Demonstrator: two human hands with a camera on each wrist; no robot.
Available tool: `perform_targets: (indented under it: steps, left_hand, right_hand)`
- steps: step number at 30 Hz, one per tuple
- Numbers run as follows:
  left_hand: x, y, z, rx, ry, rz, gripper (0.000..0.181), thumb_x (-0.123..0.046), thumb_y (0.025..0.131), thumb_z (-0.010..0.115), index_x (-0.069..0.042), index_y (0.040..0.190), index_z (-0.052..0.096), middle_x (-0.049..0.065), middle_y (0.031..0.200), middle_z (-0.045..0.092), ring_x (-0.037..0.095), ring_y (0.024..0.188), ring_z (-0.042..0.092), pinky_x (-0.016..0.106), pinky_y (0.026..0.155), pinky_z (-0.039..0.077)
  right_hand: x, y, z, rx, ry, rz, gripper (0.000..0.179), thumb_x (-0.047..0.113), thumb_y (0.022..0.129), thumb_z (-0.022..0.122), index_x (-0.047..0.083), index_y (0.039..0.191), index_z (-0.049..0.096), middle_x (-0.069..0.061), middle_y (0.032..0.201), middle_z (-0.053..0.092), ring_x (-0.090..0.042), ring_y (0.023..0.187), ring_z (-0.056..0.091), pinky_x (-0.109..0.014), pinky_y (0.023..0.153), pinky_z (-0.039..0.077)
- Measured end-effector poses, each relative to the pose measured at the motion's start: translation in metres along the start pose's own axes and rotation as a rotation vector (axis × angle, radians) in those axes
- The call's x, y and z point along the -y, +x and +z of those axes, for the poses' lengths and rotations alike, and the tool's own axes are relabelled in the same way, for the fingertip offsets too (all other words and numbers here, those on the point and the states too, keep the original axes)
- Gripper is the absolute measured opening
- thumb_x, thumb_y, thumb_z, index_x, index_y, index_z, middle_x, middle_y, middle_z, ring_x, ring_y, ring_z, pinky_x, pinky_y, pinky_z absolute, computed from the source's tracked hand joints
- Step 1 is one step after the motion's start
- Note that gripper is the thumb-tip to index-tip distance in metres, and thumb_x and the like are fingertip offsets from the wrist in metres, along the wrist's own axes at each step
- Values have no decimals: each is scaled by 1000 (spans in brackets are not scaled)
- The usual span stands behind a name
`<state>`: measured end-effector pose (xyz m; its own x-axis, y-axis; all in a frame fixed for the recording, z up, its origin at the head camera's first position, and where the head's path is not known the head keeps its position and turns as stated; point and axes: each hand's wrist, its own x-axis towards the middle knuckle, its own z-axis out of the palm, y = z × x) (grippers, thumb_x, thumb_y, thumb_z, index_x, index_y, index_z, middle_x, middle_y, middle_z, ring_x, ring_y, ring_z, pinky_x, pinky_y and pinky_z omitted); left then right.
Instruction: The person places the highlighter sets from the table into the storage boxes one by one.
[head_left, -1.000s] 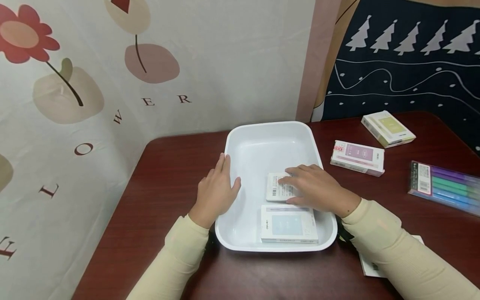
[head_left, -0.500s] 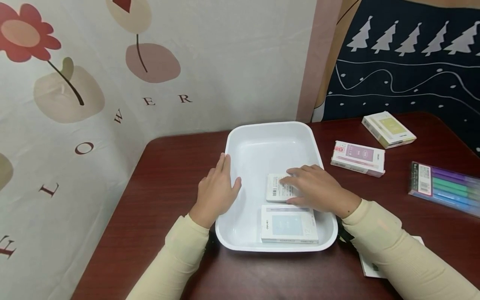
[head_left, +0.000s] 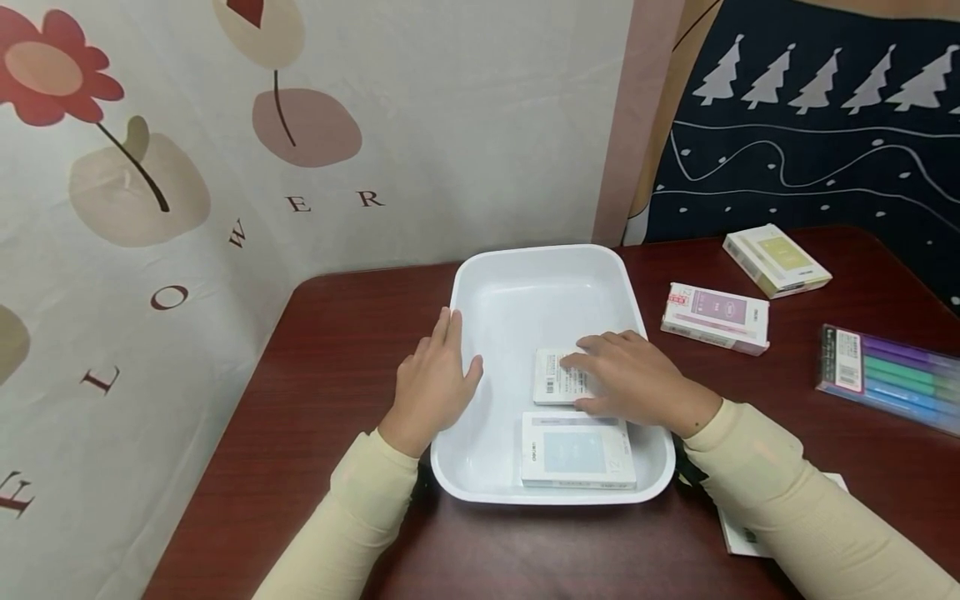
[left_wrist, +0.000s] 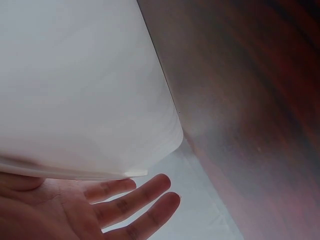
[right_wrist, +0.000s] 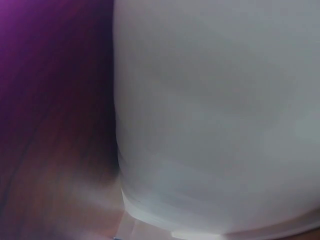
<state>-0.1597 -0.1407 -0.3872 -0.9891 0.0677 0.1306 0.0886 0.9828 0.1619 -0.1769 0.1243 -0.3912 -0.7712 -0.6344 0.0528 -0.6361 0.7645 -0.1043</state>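
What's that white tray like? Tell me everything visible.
The white tray looks like smooth plastic, rectangular with rounded corners and raised walls. It sits level, open side up, on the brown table. Inside, toward its right, lie a blue-panelled box and another white box. The left hand touches its left rim; the right hand reaches over the right rim.

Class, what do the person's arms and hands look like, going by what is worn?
Plain, pale yellow fabric sleeves, lightly creased, cover both forearms to the wrists. The left hand and right hand show no gloves or rings. Something dark, unidentifiable, shows below the right wrist.
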Motion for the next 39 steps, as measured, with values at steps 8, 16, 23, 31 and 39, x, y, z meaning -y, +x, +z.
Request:
perform_targets:
  steps: [8, 16, 23, 31, 39]
  left_hand:
    - [0, 0, 0, 1, 0, 1, 70, -35, 97, 59, -4, 155, 34, 16, 162, 32, 37, 113, 63, 49, 74, 55]
    - [0, 0, 0, -2, -8, 6, 69, -35, 97, 58, -3, 155, 35, 17, 162, 32, 37, 113, 63, 49, 74, 55]
    - [0, 0, 0, 6, -9, 0, 69, -35, 98, 58, -3, 155, 34, 16, 163, 31, 36, 115, 62, 50, 75, 55]
    - [-1, 0, -1, 8, -3, -3, 70, -35, 98, 57, -4, 155, 34, 15, 163, 30, 36, 114, 62, 49, 75, 54]
    - [0, 0, 0, 5, -1, 0, 69, -35, 98, 58, -4, 155, 35, 15, 163, 31, 36, 113, 63, 49, 74, 54]
  right_hand:
    - [1, 0, -2, 15, 5, 14, 51, 39, 82, 77, 21, 129, 69, -13, 134, 64, -33, 123, 60, -55, 104, 43]
    - [0, 0, -2, 30, 21, 9, 50, 38, 82, 77, 22, 129, 69, -13, 135, 64, -32, 123, 61, -55, 104, 43]
    - [-1, 0, -2, 57, 28, 3, 50, 39, 84, 77, 23, 130, 68, -12, 138, 62, -32, 125, 60, -56, 105, 42]
    - [-1, 0, -2, 50, 16, -4, 53, 40, 82, 80, 24, 131, 68, -12, 137, 63, -31, 124, 61, -55, 104, 43]
    - [0, 0, -2, 44, 25, 4, 53, 39, 80, 82, 24, 130, 68, -12, 137, 63, -31, 124, 61, -55, 104, 42]
